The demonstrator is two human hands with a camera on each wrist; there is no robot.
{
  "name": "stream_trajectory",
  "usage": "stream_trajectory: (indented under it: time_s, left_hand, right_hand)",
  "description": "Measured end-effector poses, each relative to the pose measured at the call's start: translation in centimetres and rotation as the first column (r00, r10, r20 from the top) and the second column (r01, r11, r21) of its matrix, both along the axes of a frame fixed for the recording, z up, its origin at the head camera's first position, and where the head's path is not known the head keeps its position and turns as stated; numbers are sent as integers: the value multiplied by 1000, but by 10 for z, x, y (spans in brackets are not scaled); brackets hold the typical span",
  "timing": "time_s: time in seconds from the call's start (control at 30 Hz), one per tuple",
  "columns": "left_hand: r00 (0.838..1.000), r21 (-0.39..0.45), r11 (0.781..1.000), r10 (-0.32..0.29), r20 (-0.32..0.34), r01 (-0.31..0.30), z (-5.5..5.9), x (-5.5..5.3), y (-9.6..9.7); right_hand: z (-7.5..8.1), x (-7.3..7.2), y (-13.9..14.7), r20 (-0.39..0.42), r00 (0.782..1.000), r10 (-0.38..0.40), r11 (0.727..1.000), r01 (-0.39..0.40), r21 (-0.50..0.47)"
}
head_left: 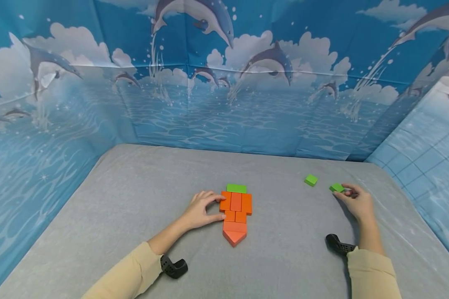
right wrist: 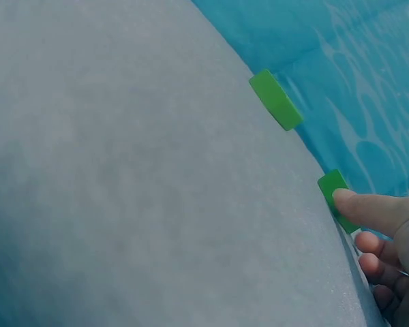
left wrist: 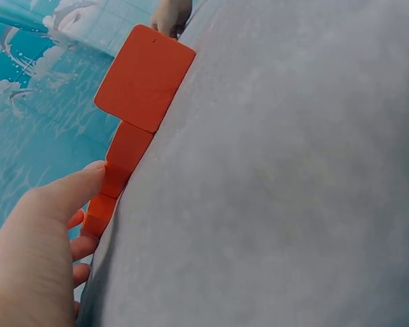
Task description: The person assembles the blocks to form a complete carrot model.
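Observation:
A flat arrangement of orange blocks (head_left: 236, 202) lies mid-table, with a green rectangular block (head_left: 236, 188) against its far end and an orange pointed block (head_left: 234, 238) at its near end. My left hand (head_left: 199, 211) rests at the arrangement's left side, its thumb and a finger touching orange blocks; the left wrist view shows the thumb (left wrist: 78, 185) against one block's side. Over on the right, my right hand (head_left: 360, 204) pinches a small green block (head_left: 336, 188) between thumb and fingertips, low at the table. A second small green block (head_left: 311, 180) lies just left of it.
A grey cloth (head_left: 164, 166) covers the table. Behind and at both sides hangs a blue curtain (head_left: 224, 112) printed with dolphins. Black wrist devices (head_left: 174, 268) sit at both sleeve cuffs.

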State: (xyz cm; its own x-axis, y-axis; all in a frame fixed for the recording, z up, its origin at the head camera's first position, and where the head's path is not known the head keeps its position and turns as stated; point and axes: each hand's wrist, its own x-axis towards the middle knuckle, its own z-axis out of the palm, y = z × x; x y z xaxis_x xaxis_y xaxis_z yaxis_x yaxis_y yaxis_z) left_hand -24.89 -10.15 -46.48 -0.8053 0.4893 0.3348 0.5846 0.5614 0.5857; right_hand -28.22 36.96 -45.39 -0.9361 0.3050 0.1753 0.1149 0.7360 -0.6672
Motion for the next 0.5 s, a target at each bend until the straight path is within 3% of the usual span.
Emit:
stream_trajectory:
  time_s: [0.27,0.37,0.5]
  left_hand:
    - [1000,-1,1000,1,-8,-1,-1,-1,0]
    - [1000,0,1000,-1,-11,1,-2,-1,0]
    - [1000,1,1000,-2,-15,2,-2,-1,0]
  right_hand:
    - [7,2,-7,17,1000,-16,1000,17,-9]
    - [17,3,-18,-8,1000,-10,1000,10,-16]
    - [27,-2,-40,-97,993,67,997,-70,-31]
